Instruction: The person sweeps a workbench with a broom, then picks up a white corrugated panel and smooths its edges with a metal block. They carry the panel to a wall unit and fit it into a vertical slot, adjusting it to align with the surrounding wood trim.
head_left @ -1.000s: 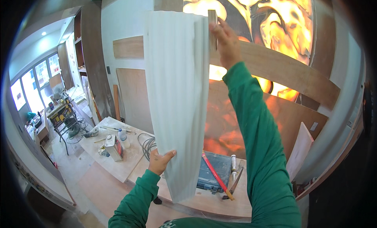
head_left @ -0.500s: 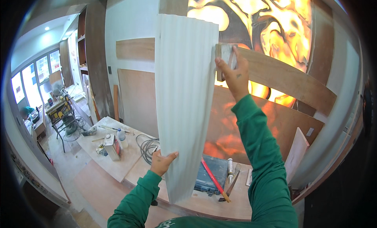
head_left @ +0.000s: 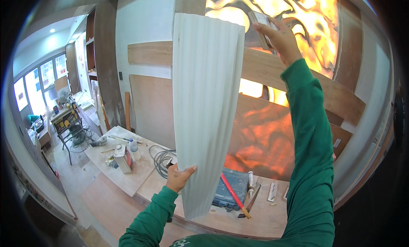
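Observation:
A tall white panel with lengthwise flutes (head_left: 206, 110) stands upright before me, narrowing toward its lower end. My left hand (head_left: 180, 178) grips its left edge low down, thumb across the front and fingers hidden behind. Off to the upper right, my right hand (head_left: 284, 39) is closed around a wooden sanding block (head_left: 264, 30) with a pale face. The block is apart from the panel's right edge, in front of the glowing patterned wall panel (head_left: 315, 30).
On the wooden worktop (head_left: 268, 221) lie a blue-grey tool case (head_left: 230, 183), a red-handled tool (head_left: 231, 190), a sealant tube (head_left: 250, 179) and coiled cable (head_left: 159, 162). Left of these stand a metal can (head_left: 123, 159) and a plastic bottle (head_left: 133, 149). A table saw (head_left: 67, 122) stands far left.
My right hand has lifted the sanding block up and right, away from the panel's right edge. The panel has shifted slightly right in view, with my left hand still on it.

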The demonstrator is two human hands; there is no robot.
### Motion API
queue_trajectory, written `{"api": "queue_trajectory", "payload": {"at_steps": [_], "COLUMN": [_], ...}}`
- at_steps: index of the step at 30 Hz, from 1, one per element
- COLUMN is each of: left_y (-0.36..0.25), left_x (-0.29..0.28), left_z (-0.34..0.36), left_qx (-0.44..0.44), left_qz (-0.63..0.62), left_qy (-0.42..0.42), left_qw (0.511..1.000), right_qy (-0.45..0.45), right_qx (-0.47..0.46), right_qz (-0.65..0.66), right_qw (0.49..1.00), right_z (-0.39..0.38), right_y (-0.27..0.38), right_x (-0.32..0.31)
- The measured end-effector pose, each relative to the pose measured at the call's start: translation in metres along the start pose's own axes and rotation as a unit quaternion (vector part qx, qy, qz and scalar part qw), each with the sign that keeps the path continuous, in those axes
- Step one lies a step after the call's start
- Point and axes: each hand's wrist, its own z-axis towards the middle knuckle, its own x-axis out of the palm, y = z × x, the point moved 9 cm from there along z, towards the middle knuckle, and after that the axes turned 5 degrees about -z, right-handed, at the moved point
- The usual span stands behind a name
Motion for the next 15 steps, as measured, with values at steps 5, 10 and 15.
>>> {"api": "queue_trajectory", "payload": {"at_steps": [5,10,15], "left_y": [-0.001,0.004,-0.001], "left_x": [-0.009,-0.004,-0.005], "left_z": [0.0,-0.001,-0.002], "left_qx": [0.004,-0.012,-0.015], "left_qz": [0.025,-0.021,-0.015], "left_qy": [-0.017,0.002,0.004], "left_qw": [1.0,1.0,1.0], "right_qy": [-0.034,0.083,0.209], "right_qx": [-0.097,0.109,0.056], "right_qz": [-0.177,-0.027,-0.229], "right_qw": [0.979,0.99,0.949], "right_z": [-0.022,-0.016,-0.039], "right_y": [0.016,-0.03,-0.14], "right_x": [0.004,0.016,0.012]}}
